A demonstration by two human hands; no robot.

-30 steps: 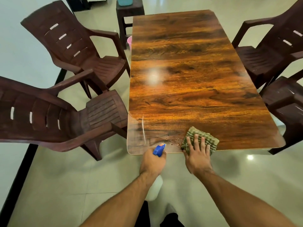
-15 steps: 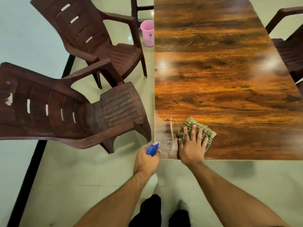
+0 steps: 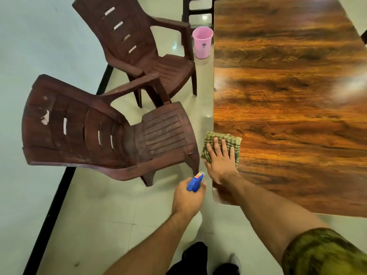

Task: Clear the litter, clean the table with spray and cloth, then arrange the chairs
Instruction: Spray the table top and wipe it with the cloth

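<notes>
The glossy wood-grain table (image 3: 288,96) fills the right side. My right hand (image 3: 220,159) presses flat, fingers spread, on a green checked cloth (image 3: 230,138) at the table's left edge, near its front left corner. My left hand (image 3: 187,199) hangs over the floor just left of that corner and grips a spray bottle with a blue trigger head (image 3: 195,182); the bottle's white body is mostly hidden below the hand. Two dark brown plastic armchairs stand left of the table: a near chair (image 3: 111,135) and a far chair (image 3: 143,48).
A pink bucket (image 3: 202,42) stands on the floor by the table's left edge, beyond the far chair. A dark stool (image 3: 196,8) is behind it. A black strip (image 3: 59,185) runs along the pale tiled floor at left. My feet show at the bottom.
My right hand slid the cloth leftwards along the front of the table to its left edge. The view swung left, bringing the pink bucket in. My left hand kept hold of the spray bottle.
</notes>
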